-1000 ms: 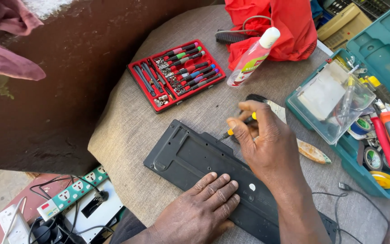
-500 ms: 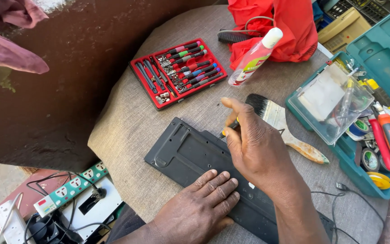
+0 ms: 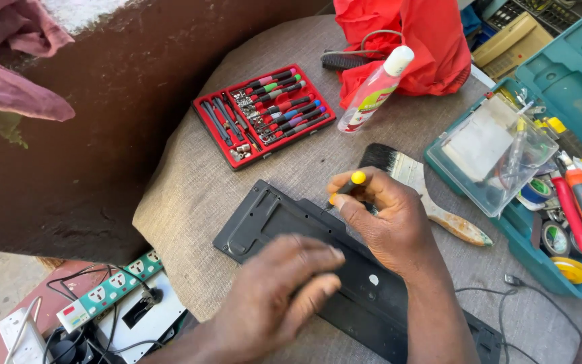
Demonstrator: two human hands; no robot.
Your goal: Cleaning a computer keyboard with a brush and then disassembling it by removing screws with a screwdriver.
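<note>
black panel (image 3: 284, 229), red case (image 3: 264, 114), teal toolbox (image 3: 574, 74)

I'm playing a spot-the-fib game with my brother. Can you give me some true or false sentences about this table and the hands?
1. The right hand holds a small screwdriver with a yellow cap. True.
2. The left hand rests on the black panel. True.
3. The paintbrush lies inside the red screwdriver tray. False: it lies on the table cloth, beside the right hand.
4. The teal toolbox is closed. False: its lid stands open, with tools showing inside.
5. A plastic bottle with a white cap leans against the red cloth. True.
</note>
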